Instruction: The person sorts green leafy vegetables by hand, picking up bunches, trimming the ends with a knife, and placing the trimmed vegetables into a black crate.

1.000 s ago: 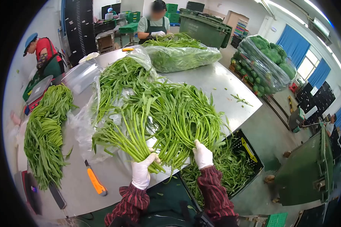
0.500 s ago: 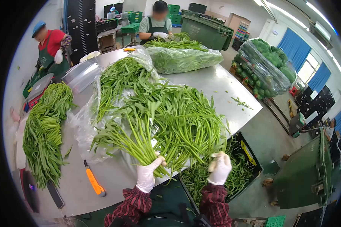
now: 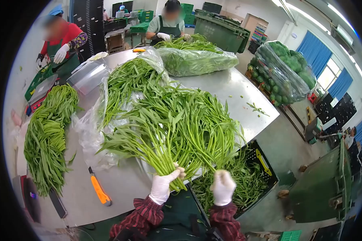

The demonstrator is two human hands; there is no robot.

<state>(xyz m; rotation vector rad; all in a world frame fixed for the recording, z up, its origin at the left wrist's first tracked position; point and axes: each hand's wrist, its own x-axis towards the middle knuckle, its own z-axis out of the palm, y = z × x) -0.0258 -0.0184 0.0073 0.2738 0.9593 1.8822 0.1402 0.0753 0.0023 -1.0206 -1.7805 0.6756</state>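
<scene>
My left hand (image 3: 165, 187), in a white glove, is closed round the stem ends of a bunch of water spinach (image 3: 159, 154), its leaves fanning out to the upper left. To its right, my gloved right hand (image 3: 223, 187) is slightly blurred, its fingers closed on the end of a few water spinach stems at the edge of the big heap (image 3: 201, 116). Beneath that hand, a black crate (image 3: 272, 178) holds loose leaves and stems. The heap spreads over the metal table (image 3: 251, 90), partly on a clear plastic bag (image 3: 88, 128).
Left on the table lie a stacked row of water spinach (image 3: 50, 136), an orange cutter knife (image 3: 99, 188) and a clear plastic box (image 3: 88, 78). A filled plastic bag (image 3: 197, 62) sits at the back. Two co-workers stand across the table; green bins (image 3: 317, 184) stand right.
My right hand has moved left and slightly down to the stems. My left hand has shifted a little right with its bunch. The co-worker at left has leaned closer to the table.
</scene>
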